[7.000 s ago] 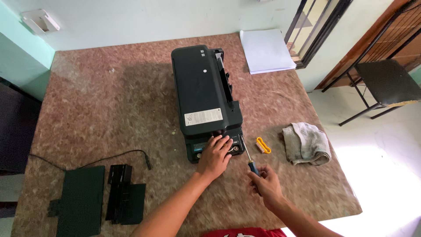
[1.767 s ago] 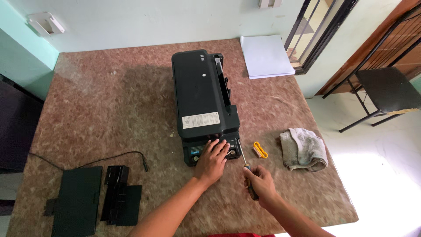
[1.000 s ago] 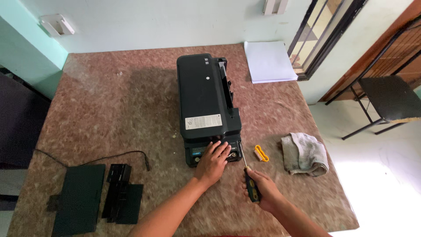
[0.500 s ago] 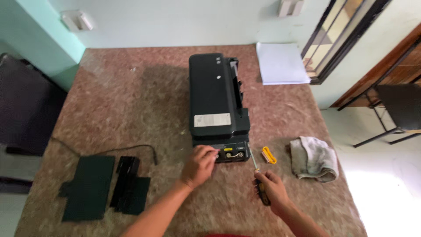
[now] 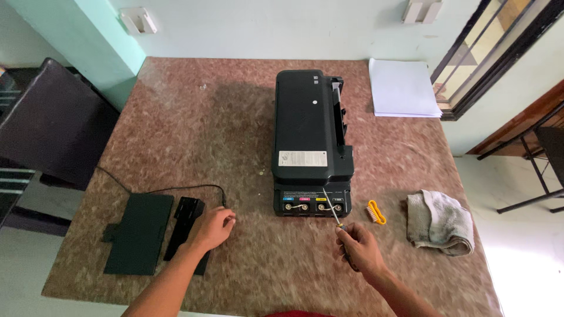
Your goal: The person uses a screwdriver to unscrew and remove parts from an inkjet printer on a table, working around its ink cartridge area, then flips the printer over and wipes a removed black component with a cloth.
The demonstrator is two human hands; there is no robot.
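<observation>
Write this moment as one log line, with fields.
left hand: open, beside black panel | right hand: holds screwdriver, tip at printer

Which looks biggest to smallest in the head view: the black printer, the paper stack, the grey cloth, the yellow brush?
1. black printer
2. paper stack
3. grey cloth
4. yellow brush

The cloth lies nearer the camera than the paper, so that pair is less certain.

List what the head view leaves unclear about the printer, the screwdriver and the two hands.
- Screwdriver: handle hidden inside the right hand; tip too small to tell if it touches the printer.
- Left hand: its fingers cover whatever lies beneath, beside the black tray part.
- Printer: far side and underside hidden by its own body.
</observation>
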